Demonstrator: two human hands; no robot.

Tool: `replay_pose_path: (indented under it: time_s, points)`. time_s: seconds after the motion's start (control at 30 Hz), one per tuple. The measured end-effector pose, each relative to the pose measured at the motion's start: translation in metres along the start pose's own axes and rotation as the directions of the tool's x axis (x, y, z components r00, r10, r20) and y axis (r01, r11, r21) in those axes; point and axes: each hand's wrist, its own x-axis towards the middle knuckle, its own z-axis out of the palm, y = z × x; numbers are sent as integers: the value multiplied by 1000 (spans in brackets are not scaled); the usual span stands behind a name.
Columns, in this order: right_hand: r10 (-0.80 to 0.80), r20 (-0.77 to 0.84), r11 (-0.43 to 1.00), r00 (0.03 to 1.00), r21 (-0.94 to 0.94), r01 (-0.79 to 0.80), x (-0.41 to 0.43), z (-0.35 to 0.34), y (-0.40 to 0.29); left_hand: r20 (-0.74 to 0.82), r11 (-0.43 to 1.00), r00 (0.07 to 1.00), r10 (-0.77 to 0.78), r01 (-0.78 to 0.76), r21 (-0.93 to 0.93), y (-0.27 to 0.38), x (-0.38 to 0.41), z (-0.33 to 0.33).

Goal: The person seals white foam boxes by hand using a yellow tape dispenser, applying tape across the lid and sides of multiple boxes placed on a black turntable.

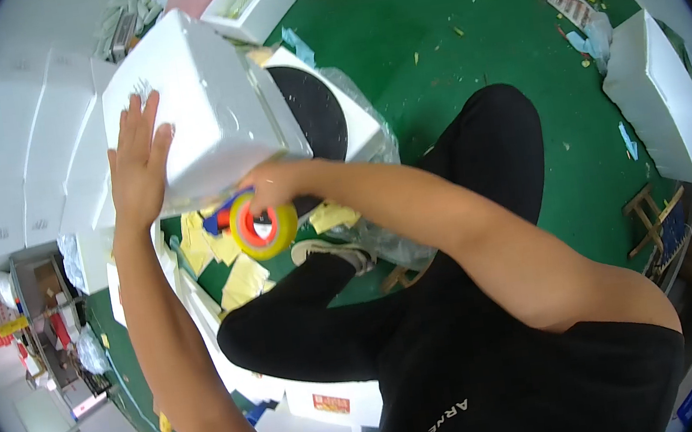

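A white foam box (pixel 228 101) stands tilted in view before me, with clear tape running over its side. My left hand (pixel 141 154) lies flat against its face, fingers spread and holding nothing. Low at the box's near edge, my right hand (pixel 277 182) grips a tape dispenser (pixel 223 218) with blue and red parts. The dispenser carries a roll of yellowish tape (pixel 286 230) on a red core. Part of the handle is hidden by my fingers. Under the box I see a black round disc (pixel 313 106) on a white block (pixel 363 120).
Stacked white foam boxes (pixel 39 143) stand at the left. An open foam box (pixel 255 3) is at the top. Yellow paper sheets (pixel 244 280) lie on the green floor (pixel 426 25). At the right are another foam box (pixel 656 100) and a folding stool (pixel 659 229).
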Motion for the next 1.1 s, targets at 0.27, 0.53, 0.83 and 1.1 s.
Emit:
replay_pose_path:
  time_s: [0.27, 0.53, 0.83, 1.1]
  points:
    - [105, 167, 778, 980, 601, -185, -208, -14, 72, -145, 999, 989, 10, -5, 36, 63, -133, 17]
    - [84, -565, -197, 821, 798, 569, -102, 4, 59, 320, -652, 883, -343, 21, -758, -68, -230, 119]
    - [5, -625, 132, 781, 774, 619, -13, -90, 36, 208, -679, 978, -2, 151, -718, -100, -78, 151]
    - [420, -680, 710, 600, 659, 249, -101, -113, 48, 58, 417, 852, -520, 312, -853, -41, 4, 73]
